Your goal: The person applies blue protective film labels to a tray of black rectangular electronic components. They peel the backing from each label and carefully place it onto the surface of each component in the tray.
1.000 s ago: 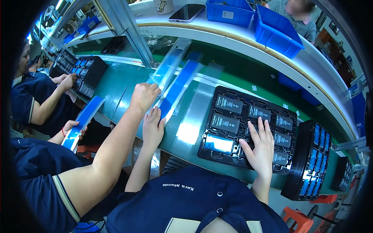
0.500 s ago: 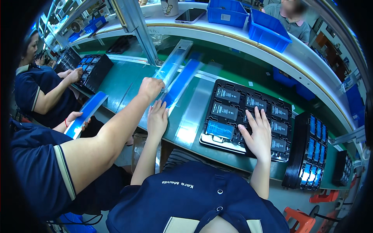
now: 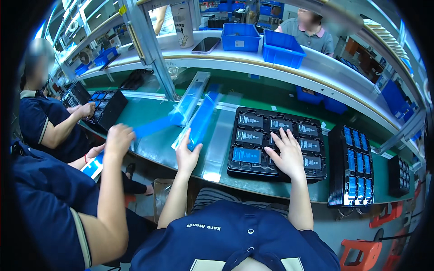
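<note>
My left hand (image 3: 186, 156) is at the near end of a blue film strip (image 3: 201, 117) on the green bench, thumb and fingers apart. Flat on a black plastic tray (image 3: 231, 169) rests my right hand (image 3: 288, 154), its fingers spread. In the tray's pockets sit several dark flat batteries (image 3: 249, 137) with printed faces. One battery (image 3: 247, 155) at the tray's near left shows a blue film face. Parts of the tray are hidden under my right hand.
A co-worker's hand (image 3: 120, 140) on the left holds a blue film piece (image 3: 156, 126) stretching over the bench. To the right stands a tray stack (image 3: 338, 171) with blue-faced pieces. Blue bins (image 3: 282, 49) and a phone (image 3: 206, 45) occupy the shelf.
The co-worker's hand has drawn a blue film piece leftward from the strips. My left hand's thumb has spread away from its fingers. My right hand stays on the tray; the view has tilted up.
</note>
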### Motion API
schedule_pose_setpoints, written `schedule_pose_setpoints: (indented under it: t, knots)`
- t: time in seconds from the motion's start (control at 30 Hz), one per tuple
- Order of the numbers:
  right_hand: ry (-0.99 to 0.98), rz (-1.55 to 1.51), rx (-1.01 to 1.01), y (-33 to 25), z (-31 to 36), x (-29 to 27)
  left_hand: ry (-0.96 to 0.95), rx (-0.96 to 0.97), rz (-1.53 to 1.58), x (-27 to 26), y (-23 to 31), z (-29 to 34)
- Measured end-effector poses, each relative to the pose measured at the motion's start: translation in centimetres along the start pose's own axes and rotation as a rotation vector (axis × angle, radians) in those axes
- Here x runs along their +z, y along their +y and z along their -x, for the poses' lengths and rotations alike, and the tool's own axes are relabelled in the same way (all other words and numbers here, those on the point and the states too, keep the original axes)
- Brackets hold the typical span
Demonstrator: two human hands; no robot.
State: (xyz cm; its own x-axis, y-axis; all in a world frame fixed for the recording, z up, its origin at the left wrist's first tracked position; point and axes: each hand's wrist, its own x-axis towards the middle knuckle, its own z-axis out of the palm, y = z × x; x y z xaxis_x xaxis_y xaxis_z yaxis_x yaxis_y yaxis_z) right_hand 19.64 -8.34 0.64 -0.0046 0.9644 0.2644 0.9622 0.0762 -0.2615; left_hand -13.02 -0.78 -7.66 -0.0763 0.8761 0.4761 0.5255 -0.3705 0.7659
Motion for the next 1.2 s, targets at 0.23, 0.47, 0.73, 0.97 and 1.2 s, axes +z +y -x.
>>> schedule_pose_setpoints:
  t: [0.23,0.47,0.73,0.97,1.2]
  knots:
    - [-0.019,-0.030,0.024,0.2,0.2,0.1,-0.176,-0.062,0.172,2.1,0.9,1.2]
    - [0.039,-0.070,0.001,0.6,-0.2,0.6,-0.128,-0.216,0.475,2.2,-2.1,1.0]
    - [0.050,-0.072,0.033,0.8,-0.3,0.7,-0.177,-0.104,0.385,2.6,-2.3,1.1]
    - [0.063,-0.067,0.017,1.3,-0.4,1.3,-0.171,-0.059,0.378,2.9,-3.2,1.1]
    - [0.071,-0.077,0.012,1.4,-0.4,1.6,-0.159,-0.051,0.388,2.7,-2.7,1.1]
